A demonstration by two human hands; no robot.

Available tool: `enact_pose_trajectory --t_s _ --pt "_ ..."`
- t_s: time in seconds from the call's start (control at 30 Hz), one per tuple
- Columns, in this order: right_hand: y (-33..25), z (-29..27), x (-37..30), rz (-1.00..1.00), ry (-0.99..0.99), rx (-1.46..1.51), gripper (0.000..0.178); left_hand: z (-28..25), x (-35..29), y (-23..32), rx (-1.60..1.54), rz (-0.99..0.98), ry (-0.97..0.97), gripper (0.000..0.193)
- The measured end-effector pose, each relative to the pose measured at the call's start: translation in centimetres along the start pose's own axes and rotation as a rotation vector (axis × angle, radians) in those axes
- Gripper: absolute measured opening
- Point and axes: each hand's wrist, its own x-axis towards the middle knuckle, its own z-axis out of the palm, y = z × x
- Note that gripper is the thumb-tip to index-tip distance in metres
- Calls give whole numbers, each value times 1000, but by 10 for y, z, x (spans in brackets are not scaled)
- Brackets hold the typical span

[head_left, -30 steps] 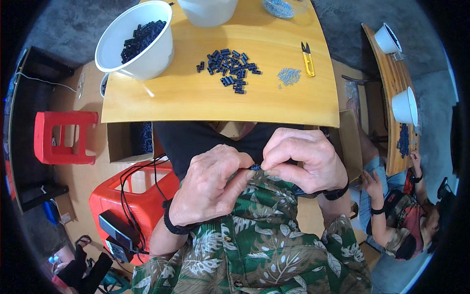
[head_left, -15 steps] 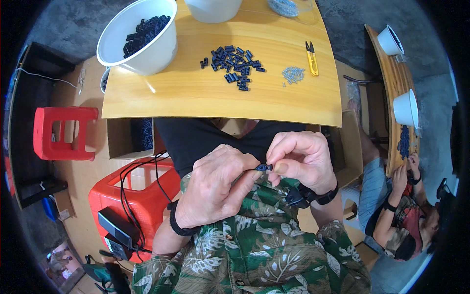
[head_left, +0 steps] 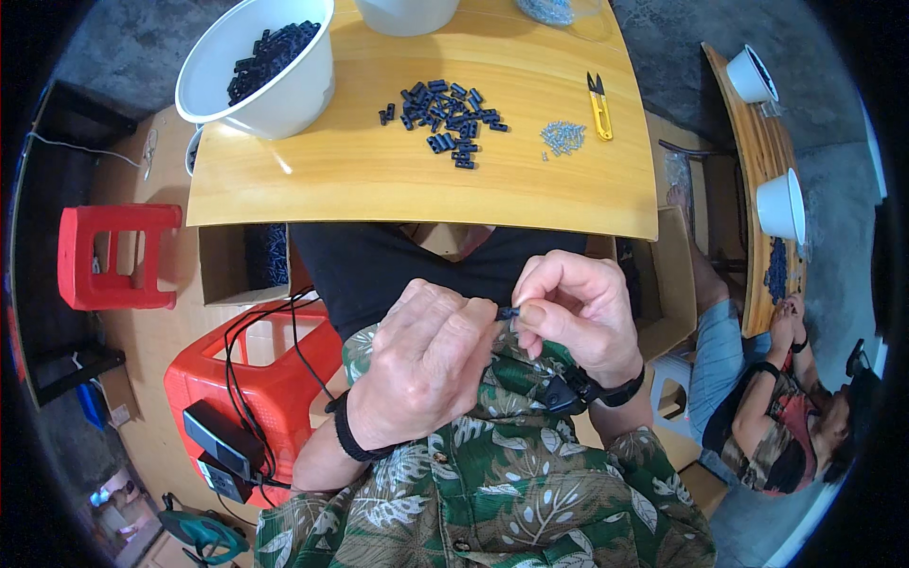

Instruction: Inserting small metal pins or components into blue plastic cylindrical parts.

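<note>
Between my two hands, in front of my lap, is a small black plastic part (head_left: 507, 313). My left hand (head_left: 426, 355) is closed on one end of it, fingers curled round so that much of the part is hidden. With thumb and forefinger my right hand (head_left: 575, 305) pinches the other end; whether a tiny metal piece is in that pinch, I cannot tell. On the table (head_left: 312, 194) beyond my hands lies a loose pile of similar black parts (head_left: 440, 114). To its right are a small heap of silvery metal bits (head_left: 563, 138) and yellow-handled thread snips (head_left: 599, 106).
A white tub (head_left: 284, 104) of black parts stands at the table's far left. Red plastic stools (head_left: 118, 256) are on the left, the nearer one carrying black adapters (head_left: 222, 438) and cables. Open cardboard boxes (head_left: 668, 284) sit under the table. A co-worker (head_left: 772, 407) sits at a right-hand table.
My left hand has turned slightly and covers more of the black part. The part has shifted a little up and left in view. The co-worker's hands have come together.
</note>
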Motion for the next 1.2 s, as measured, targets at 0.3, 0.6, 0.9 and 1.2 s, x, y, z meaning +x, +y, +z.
enact_pose_trajectory --t_s 0.3,0.6,0.9,1.2 --pt "12 -8 -2 53 -46 115 12 -1 3 -7 -207 -192 -109 25" --pt "11 -2 -1 67 -55 80 14 -2 2 -4 -87 -194 -103 25" --pt "15 -1 6 135 -65 183 22 -1 -1 -10 -29 -49 -30 29" --pt "31 7 9 290 -138 515 29 -2 -3 -10 48 -3 -45 36"
